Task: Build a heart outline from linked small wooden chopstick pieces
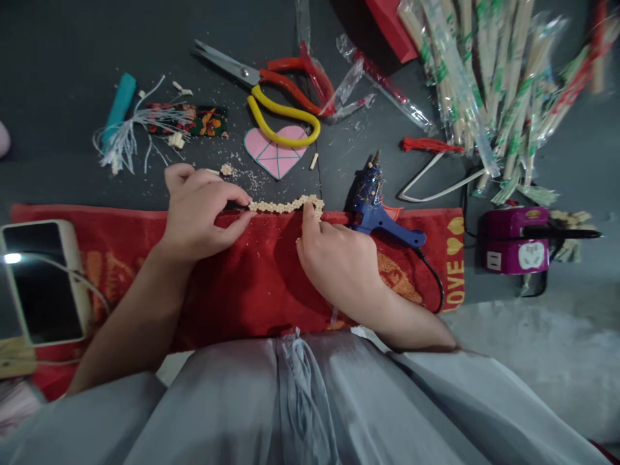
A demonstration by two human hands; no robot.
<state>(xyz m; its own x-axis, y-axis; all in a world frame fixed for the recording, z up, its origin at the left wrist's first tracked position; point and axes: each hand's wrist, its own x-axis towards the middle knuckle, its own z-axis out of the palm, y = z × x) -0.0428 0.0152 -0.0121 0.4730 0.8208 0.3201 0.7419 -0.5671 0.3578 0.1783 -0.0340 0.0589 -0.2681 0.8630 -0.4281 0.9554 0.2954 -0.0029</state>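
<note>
Along the far edge of the red cloth (242,284), in the head view, a cream knobbly strip (285,205) lies straight, curling at its right end. The left hand (196,213) has its thumb and forefinger closed on the strip's left end. The right hand (339,258) rests on the cloth with its forefinger on the curled end. Its thumb is hidden, so I cannot tell whether those fingers grip. A glue gun (375,203) crosses the same edge just right of that hand. Beyond the edge, a pink heart (275,150) and scissors (271,90) lie near. A phone (41,284) covers the cloth's left end. Bare cloth shows between the wrists.
</note>
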